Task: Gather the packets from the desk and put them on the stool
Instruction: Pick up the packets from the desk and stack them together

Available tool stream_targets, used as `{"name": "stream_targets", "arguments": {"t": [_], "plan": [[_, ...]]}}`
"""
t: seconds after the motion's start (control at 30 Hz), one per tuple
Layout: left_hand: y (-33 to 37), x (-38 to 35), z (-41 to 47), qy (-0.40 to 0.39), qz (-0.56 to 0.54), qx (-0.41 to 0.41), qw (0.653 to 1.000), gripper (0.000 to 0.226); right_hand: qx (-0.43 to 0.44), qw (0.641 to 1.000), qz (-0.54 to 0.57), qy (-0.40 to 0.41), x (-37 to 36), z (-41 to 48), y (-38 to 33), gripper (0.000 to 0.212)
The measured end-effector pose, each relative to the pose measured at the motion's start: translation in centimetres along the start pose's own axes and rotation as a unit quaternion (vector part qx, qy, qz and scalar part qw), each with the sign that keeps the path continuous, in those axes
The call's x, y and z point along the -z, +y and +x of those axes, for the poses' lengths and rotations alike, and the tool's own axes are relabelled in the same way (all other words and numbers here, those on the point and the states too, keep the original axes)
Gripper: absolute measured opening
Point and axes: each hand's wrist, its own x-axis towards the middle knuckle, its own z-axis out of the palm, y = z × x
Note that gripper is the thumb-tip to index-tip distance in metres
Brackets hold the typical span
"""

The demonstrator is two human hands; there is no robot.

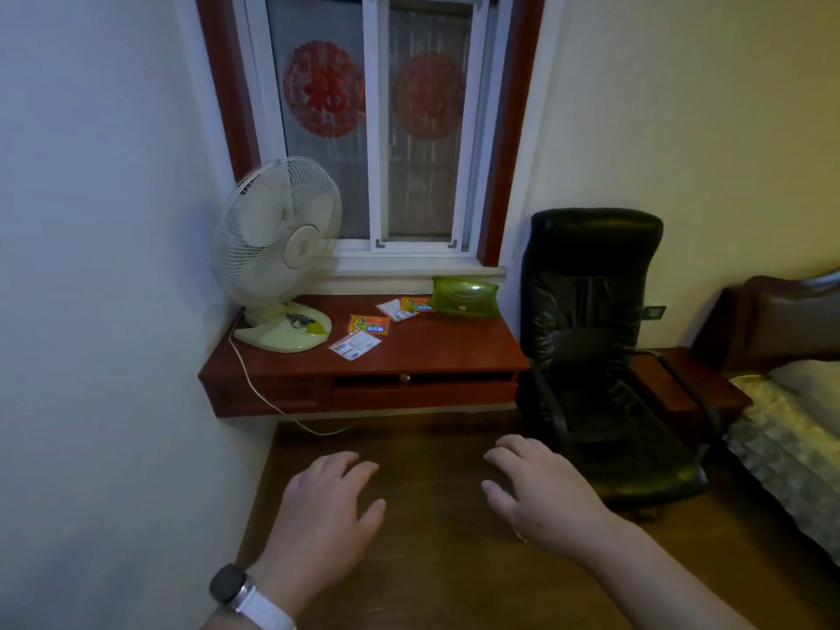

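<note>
Several small packets lie on the red wooden desk (432, 352) under the window. An orange packet (368, 324) sits above a white one (354, 344). Farther right, another white packet (396, 309) overlaps a second orange one (416, 304). My left hand (325, 511), with a watch on its wrist, and my right hand (536, 488) are held out palm down over the floor, well short of the desk. Both are empty with fingers apart. No stool is in view.
A white table fan (279, 247) stands on the desk's left end, its cord hanging down. A green tray (463, 296) leans at the desk's back right. A black office chair (591, 338) stands right of the desk, with a bed (791, 429) beyond it.
</note>
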Motion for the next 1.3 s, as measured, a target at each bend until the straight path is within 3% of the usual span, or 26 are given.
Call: {"name": "stream_targets", "arguments": {"t": [0.17,0.4,0.67,0.8,1.1,1.3], "plan": [[-0.9,-0.9,5.5,-0.022,0.017,0.043,0.999,0.056,0.005,0.999,0.011,-0.053,-2.2,7.1,2.3,0.047],[-0.5,-0.4,18.0,0.004,0.052,0.075,0.996,0.055,0.072,0.995,0.019,-0.074,-2.0,21.0,7.6,0.047],[1.2,0.2,30.6,0.037,0.084,0.08,0.993,0.052,0.134,0.991,0.019,-0.011,1.4,33.6,14.1,0.045],[0.9,-0.4,34.8,0.015,0.068,0.086,0.994,0.052,0.144,0.987,0.019,-0.07,0.2,37.8,14.9,0.046],[-5.4,-2.8,45.8,-0.015,0.075,0.092,0.993,0.054,0.154,0.982,0.02,-0.106,-4.7,47.9,14.4,0.047],[-11.9,-5.6,54.3,-0.051,0.036,0.105,0.992,0.05,0.112,0.98,0.024,-0.165,-8.5,55.8,12.8,0.046]]}}
